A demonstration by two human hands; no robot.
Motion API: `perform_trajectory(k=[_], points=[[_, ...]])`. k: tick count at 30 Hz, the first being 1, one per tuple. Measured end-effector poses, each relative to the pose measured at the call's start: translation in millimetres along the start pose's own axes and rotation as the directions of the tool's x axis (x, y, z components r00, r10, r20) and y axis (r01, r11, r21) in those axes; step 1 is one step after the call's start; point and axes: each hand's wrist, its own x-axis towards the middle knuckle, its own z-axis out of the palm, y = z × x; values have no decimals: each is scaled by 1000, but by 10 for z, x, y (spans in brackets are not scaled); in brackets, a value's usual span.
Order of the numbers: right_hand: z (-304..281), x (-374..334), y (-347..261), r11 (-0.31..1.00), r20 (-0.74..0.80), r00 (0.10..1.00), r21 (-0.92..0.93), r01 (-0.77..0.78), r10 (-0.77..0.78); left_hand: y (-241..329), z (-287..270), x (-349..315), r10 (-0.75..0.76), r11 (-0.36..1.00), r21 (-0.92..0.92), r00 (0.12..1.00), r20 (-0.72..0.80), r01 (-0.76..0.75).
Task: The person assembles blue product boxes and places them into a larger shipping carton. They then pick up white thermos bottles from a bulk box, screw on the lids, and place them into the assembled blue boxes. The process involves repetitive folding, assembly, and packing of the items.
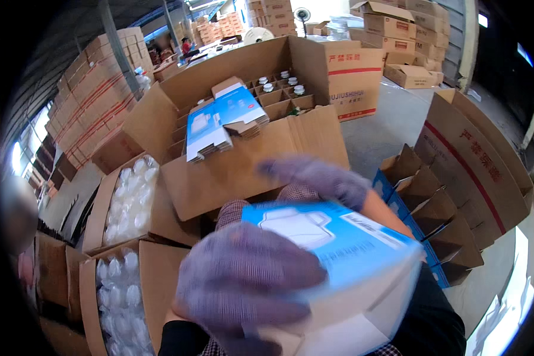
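Note:
My left hand (243, 273), in a greyish-purple knit glove, is closed on the near left side of a blue and white carton box (362, 255). The box sits tilted over my lap, its white folded end toward me and a line drawing on its blue face. Beyond it, my gloved right hand (317, 175) stretches its fingers leftward, slightly blurred and holding nothing. Past that hand, flattened blue cartons (225, 118) lie in a stack on the large open cardboard box (249, 160). Capped bottles (268, 88) stand among its cardboard dividers.
At the left, two open cardboard boxes hold clear plastic-looking containers (130, 202) and more such containers (121, 296). To the right, an open box (469, 160) stands by brown dividers (430, 207) and blue cartons. Stacked boxes (95, 95) rise behind.

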Motion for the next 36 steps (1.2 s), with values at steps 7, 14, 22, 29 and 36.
perform_trajectory(k=[7,14,22,29,36], points=[[-904,-912,-113,928,-296,894,262,-264,337,-885,-369,-55,51,742,662,977,-206,101],[-1247,-2069,570,895,-801,427,289,-338,420,-2693,-2032,-1490,-571,345,842,805,-162,414],[-1011,-2158,3549,218,-844,319,-246,-944,432,-2858,-2100,-1699,-738,342,749,655,-159,567],[-998,-1599,4644,-12,-795,274,-333,-943,541,-2484,-2072,-1254,-859,240,828,508,-62,506],[-995,-1447,4544,96,-863,232,-211,-973,448,-2113,-2480,-1424,-624,266,599,608,-491,756]])
